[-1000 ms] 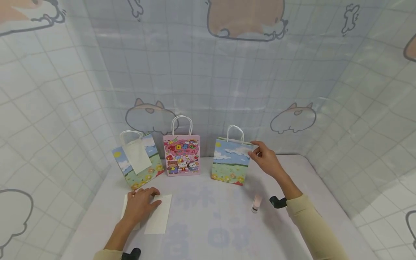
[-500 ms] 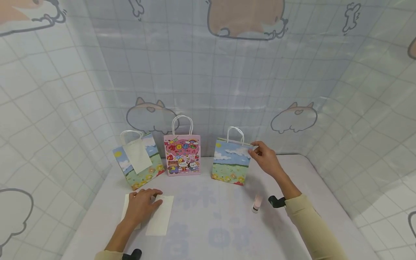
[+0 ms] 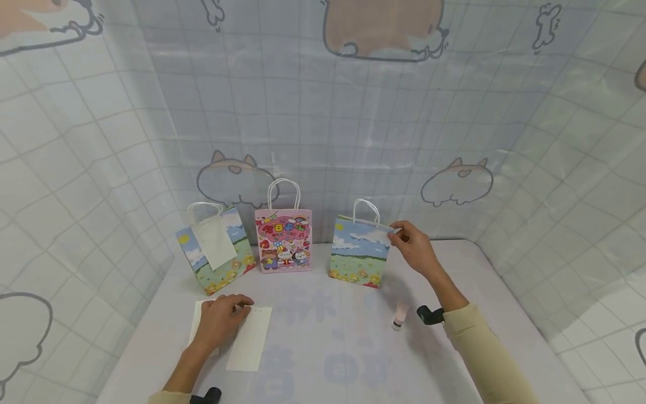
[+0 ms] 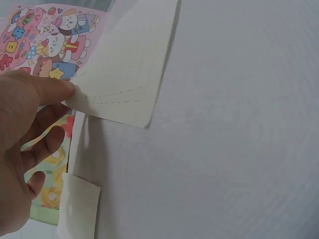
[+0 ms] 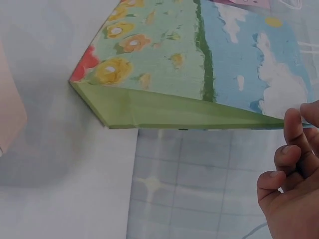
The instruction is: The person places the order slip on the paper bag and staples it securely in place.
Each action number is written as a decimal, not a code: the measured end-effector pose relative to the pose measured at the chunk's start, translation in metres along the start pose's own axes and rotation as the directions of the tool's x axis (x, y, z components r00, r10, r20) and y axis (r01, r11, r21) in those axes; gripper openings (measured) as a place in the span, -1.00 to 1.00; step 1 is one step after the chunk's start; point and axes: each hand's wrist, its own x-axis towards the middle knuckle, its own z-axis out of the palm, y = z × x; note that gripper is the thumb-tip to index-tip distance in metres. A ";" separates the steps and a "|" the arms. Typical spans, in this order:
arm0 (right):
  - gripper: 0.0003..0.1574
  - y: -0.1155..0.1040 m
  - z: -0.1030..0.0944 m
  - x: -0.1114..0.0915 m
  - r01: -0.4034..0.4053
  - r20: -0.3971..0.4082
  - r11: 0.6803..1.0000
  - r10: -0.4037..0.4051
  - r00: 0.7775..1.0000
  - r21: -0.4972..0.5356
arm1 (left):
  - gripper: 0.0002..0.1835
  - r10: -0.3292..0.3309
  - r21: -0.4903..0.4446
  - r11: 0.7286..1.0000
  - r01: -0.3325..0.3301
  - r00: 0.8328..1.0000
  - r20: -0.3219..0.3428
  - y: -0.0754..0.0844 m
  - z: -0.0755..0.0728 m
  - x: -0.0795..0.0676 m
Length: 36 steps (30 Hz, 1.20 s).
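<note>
My left hand (image 3: 219, 322) pinches a corner of a cream paper slip (image 3: 250, 339) low over the white table. Thumb and forefinger meet at that corner in the left wrist view, beside two dashed lines on the slip. Another cream slip (image 3: 197, 320) lies partly hidden under the hand. Between thumb and forefinger, my right hand (image 3: 415, 247) holds the upper right edge of a paper gift bag (image 3: 360, 252) with sky and flowers printed on it. The bag stands upright with white handles raised; its green folded side (image 5: 164, 109) shows in the right wrist view.
A pink cartoon gift bag (image 3: 284, 241) stands at the back of the table (image 3: 323, 342). Left of it, a second sky-and-flower bag (image 3: 244, 247) leans tilted, a cream slip (image 3: 214, 244) across its front. A small pink-and-white object (image 3: 400, 316) lies near the right forearm.
The left hand and its pinched slip have shifted slightly right, and the slip sits a little lower in view. The right hand keeps its hold on the bag, which has barely moved.
</note>
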 end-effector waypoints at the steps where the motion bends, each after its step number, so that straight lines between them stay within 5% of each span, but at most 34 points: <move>1: -0.60 -0.001 0.000 0.000 0.004 -0.003 1.000 -0.004 1.000 0.004 | -0.87 0.001 0.000 1.000 -0.001 1.000 -0.001 0.000 0.000 0.000; 9: -0.67 -0.004 0.001 -0.004 0.016 -0.017 1.000 -0.016 1.000 0.004 | -0.89 0.021 -0.004 1.000 -0.021 1.000 -0.019 0.006 -0.004 0.000; 16: -0.70 -0.008 0.002 -0.006 0.030 -0.027 1.000 -0.030 0.999 -0.005 | -0.88 0.100 -0.020 0.995 -0.101 0.993 -0.068 0.025 -0.014 0.000; 36: -0.68 -0.019 -0.005 -0.028 -0.022 -0.018 0.998 0.024 1.000 0.063 | -0.85 0.164 -0.276 0.946 -0.170 0.985 -0.045 0.088 -0.039 -0.004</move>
